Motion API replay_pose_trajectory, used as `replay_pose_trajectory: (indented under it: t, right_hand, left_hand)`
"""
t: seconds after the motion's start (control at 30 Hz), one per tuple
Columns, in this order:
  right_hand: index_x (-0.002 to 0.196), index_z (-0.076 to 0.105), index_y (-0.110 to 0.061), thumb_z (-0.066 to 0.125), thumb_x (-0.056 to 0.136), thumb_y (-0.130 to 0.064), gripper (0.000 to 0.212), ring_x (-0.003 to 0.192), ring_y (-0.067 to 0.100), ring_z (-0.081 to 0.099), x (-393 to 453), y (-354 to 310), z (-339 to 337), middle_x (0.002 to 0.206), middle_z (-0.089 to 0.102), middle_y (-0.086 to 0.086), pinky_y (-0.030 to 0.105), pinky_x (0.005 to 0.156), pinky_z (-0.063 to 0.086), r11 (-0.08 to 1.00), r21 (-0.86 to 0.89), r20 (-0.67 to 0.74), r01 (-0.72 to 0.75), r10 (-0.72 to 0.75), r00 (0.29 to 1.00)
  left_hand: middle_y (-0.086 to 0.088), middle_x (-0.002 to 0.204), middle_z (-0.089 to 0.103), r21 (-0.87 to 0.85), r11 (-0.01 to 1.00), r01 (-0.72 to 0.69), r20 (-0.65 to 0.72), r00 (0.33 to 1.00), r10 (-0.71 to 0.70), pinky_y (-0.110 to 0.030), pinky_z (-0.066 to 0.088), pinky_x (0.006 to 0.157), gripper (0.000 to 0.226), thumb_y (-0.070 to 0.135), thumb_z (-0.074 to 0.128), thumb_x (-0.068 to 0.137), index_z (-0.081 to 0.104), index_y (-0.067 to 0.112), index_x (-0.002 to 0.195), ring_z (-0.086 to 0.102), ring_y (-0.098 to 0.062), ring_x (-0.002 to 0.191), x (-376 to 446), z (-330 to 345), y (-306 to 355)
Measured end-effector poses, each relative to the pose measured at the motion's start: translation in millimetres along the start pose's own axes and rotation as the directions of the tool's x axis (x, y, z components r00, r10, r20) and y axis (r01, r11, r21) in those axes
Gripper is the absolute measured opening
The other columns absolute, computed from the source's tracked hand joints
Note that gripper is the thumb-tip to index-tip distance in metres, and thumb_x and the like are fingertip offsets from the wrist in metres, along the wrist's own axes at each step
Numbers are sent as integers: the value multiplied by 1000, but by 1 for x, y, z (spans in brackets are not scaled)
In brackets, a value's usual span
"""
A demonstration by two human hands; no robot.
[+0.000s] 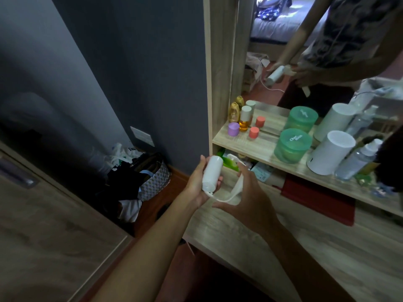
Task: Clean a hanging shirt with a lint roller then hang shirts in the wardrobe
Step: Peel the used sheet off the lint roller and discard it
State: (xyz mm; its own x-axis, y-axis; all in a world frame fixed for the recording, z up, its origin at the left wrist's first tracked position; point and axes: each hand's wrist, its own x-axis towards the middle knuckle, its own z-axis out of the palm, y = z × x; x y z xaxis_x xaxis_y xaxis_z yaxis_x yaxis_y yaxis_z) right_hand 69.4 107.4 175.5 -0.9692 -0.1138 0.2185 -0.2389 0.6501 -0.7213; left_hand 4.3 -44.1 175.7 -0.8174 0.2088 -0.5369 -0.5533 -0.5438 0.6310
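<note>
White lint roller [212, 173] held over front edge of wooden dressing-table top [327, 253], roll end pointing up and away, handle end curving down toward right. Left hand [199, 182] wrapped round the roll from left side, thumb up along it, fingertips curled under near lower end. Right hand [246, 192] just beside, fingers half spread and loosely bent, index reaching up past the white curved handle [233, 190]; handle passes behind/under those fingers, cannot tell whether pinched or only touched. Shelf [250, 147] above table top: purple cap [233, 129], amber bottle with white cap [244, 118], yellow bottle [233, 112], coral-red cap [254, 133], green lidded tub [291, 146], white cylinder [331, 152], clear spray bottle [359, 159]. Mirror [283, 51] behind shelf, reflecting both hands with roller, person's patterned top, bed. Lower compartment under shelf: green packet [226, 159], red flat item [318, 197]. Grey wall [130, 73] at left, socket plate [142, 136] low on it. Patterned bag [152, 177] with dark clothes on floor by wall. Wooden cabinet front [43, 225] at far left. No shirts in view.
</note>
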Motion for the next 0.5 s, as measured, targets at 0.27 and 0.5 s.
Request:
replay_pose_trajectory:
  t: [0.27, 0.5]
  right_hand:
    - [147, 22, -20, 77, 56, -66, 116, 115, 6, 50, 1, -9, -3, 133, 47, -3, 22, 85, 48, 999, -41, -47, 5, -7, 999]
    - [147, 22, -23, 76, 52, -70, 119, 118, 10, 51, -1, -14, -7, 135, 45, -4, 21, 81, 44, 995, -56, -58, -77, 74, 996]
  left_hand:
    - [-11, 82, 57, 12, 1000, -13, 119, 993, 12, -24, 50, 49, 35, 43, 50, 92, 59, 26, 121, 56, -17, 57, -10, 12, -3]
    - [-15, 84, 60, -5, 1000, -9, 183, 983, 9, -24, 47, 51, 28, 27, 40, 99, 63, 29, 115, 53, -22, 58, -18, 21, 3]
